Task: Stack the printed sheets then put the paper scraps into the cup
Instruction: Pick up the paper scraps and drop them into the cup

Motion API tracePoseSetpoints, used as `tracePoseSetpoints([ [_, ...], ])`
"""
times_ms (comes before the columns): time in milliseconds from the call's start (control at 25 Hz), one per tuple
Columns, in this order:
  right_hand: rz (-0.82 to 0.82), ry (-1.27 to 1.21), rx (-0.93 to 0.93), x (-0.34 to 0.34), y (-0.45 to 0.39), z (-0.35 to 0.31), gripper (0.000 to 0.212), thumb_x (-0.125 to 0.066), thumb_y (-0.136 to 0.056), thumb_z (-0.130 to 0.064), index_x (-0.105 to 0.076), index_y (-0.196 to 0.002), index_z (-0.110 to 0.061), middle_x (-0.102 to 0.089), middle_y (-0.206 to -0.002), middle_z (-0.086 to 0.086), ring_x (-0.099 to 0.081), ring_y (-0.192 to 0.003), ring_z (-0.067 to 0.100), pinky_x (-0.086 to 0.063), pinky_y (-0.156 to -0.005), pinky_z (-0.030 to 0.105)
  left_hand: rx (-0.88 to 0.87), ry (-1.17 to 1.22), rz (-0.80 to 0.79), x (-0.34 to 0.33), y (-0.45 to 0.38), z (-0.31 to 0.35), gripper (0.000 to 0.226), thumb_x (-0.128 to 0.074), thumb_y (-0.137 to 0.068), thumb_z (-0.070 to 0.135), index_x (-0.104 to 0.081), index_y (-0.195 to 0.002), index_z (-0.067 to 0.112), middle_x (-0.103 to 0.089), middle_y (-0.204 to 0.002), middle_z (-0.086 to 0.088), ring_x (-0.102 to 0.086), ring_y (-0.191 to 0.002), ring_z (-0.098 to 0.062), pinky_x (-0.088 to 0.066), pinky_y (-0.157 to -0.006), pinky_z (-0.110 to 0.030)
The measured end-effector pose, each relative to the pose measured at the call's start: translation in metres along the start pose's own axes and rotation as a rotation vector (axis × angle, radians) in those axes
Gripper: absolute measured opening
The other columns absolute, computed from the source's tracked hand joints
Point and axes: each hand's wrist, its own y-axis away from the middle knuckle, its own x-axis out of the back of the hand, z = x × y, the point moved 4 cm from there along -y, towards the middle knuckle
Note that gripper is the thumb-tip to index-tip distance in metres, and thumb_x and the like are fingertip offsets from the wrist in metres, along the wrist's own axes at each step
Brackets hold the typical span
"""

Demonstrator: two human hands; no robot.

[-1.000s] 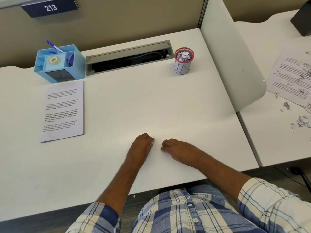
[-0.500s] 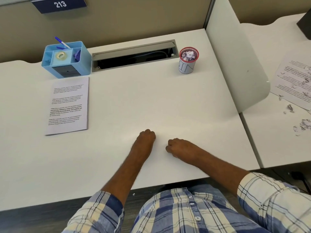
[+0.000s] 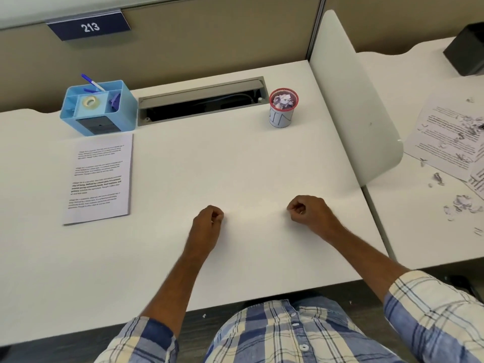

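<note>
On desk (image 3: pixel 235 166), printed sheets (image 3: pixel 100 179) lengthwise front-to-back

White desk (image 3: pixel 235 166) with a cable slot.
On it: printed sheets (image 3: pixel 99 179), blue organizer (image 3: pixel 98 108), scrap-filled cup (image 3: pixel 281 116), two fists.

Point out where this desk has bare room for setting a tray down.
Widest patch: between the printed sheets and the divider panel, below the cable slot, above both fists. Crowded: the back edge, with the blue organizer and the cup.
</note>
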Motion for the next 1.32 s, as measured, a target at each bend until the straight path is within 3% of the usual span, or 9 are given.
tracePoseSetpoints([
  [320,0.166,-0.069,0.049,0.074,-0.052,-0.02,0.009,-0.072,-0.084,-0.005,-0.073,-0.085,-0.014,-0.072,-0.08,-0.006,-0.06,-0.068,0.0,-0.044,-0.065,0.007,-0.022,0.109,0.032,0.014,-0.065,0.072,0.009,-0.071,-0.095,0.012,-0.076,-0.098,0.019,-0.074,-0.091,0.012,-0.066,-0.082,0.01,-0.047,-0.072,-0.004],
  [560,0.199,-0.079,0.101,0.12,-0.125,-0.039,0.008,-0.071,-0.086,-0.006,-0.073,-0.084,-0.014,-0.069,-0.074,-0.012,-0.06,-0.06,-0.006,-0.044,-0.061,0.009,-0.208,0.094,0.04,0.005,-0.138,0.166,0.01,-0.073,-0.092,0.007,-0.077,-0.095,0.016,-0.072,-0.084,0.011,-0.063,-0.073,0.006,-0.046,-0.071,-0.005],
  [800,0.238,-0.078,0.154,0.147,-0.206,-0.059,0.008,-0.072,-0.085,-0.009,-0.076,-0.086,-0.016,-0.067,-0.069,-0.015,-0.058,-0.056,-0.006,-0.046,-0.062,0.015,-0.296,0.003,0.032,-0.015,-0.212,0.237,0.008,-0.073,-0.092,0.01,-0.077,-0.099,0.014,-0.075,-0.092,0.005,-0.066,-0.081,-0.007,-0.05,-0.076,-0.012],
  [880,0.239,-0.051,0.172,0.153,-0.232,-0.069,0.005,-0.073,-0.083,-0.008,-0.076,-0.086,-0.011,-0.07,-0.073,-0.008,-0.061,-0.061,-0.003,-0.048,-0.065,0.019,-0.292,-0.017,0.019,-0.022,-0.236,0.252,0.008,-0.073,-0.092,0.008,-0.077,-0.098,0.012,-0.074,-0.09,0.005,-0.065,-0.078,-0.006,-0.048,-0.073,-0.011],
  [1000,0.215,-0.01,0.197,0.158,-0.264,-0.084,0.008,-0.07,-0.082,-0.006,-0.077,-0.088,-0.006,-0.076,-0.085,0.006,-0.071,-0.079,0.019,-0.054,-0.073,0.029,-0.26,-0.042,0.026,-0.028,-0.267,0.265,0.008,-0.073,-0.09,0.005,-0.078,-0.096,0.008,-0.075,-0.088,0.0,-0.069,-0.078,-0.012,-0.054,-0.075,-0.019],
  [1200,0.152,0.081,0.22,0.159,-0.295,-0.094,0.017,-0.067,-0.087,-0.007,-0.08,-0.098,-0.01,-0.078,-0.098,0.005,-0.069,-0.088,0.017,-0.054,-0.077,0.027,-0.204,-0.043,0.025,-0.035,-0.3,0.272,0.016,-0.072,-0.092,0.002,-0.082,-0.103,0.007,-0.079,-0.099,-0.009,-0.074,-0.088,-0.021,-0.061,-0.083,-0.03],
  [1320,0.138,0.112,0.228,0.159,-0.298,-0.091,0.02,-0.064,-0.09,-0.006,-0.078,-0.104,-0.01,-0.077,-0.105,0.006,-0.068,-0.093,0.019,-0.054,-0.079,0.027,-0.171,0.023,0.051,-0.036,-0.302,0.268,0.016,-0.075,-0.091,0.003,-0.083,-0.104,0.006,-0.08,-0.096,-0.01,-0.074,-0.083,-0.019,-0.063,-0.08,-0.032],
])
